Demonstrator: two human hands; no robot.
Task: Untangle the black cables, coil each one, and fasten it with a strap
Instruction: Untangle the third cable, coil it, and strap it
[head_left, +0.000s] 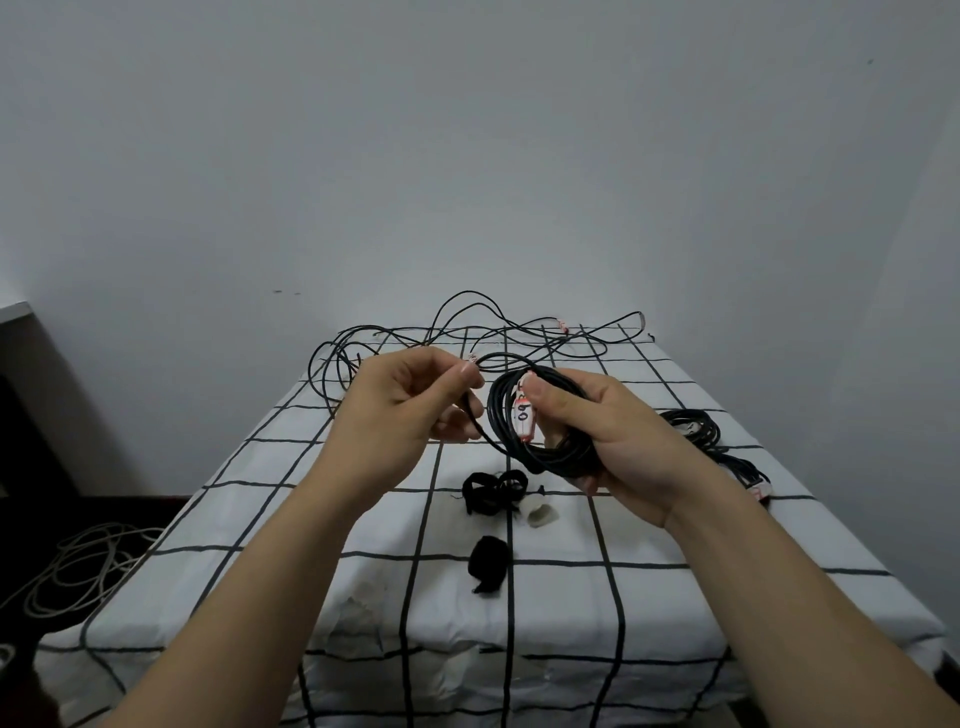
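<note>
A white checked cloth (260, 519) covers the table (649, 519). On it lie tangled black cables (467, 332) far back, a coiled cable (693, 423) on the right, and black straps (493, 491) and a small white thing (537, 512) in the middle.

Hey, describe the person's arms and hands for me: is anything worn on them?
Nothing worn shows. The left hand and right hand have no gloves, and no sleeve appears anywhere up to the frame's bottom edge. No watch, bracelet or ring is visible on the wrists or on the fingers that show. The nails in view look short and unpainted.
</note>
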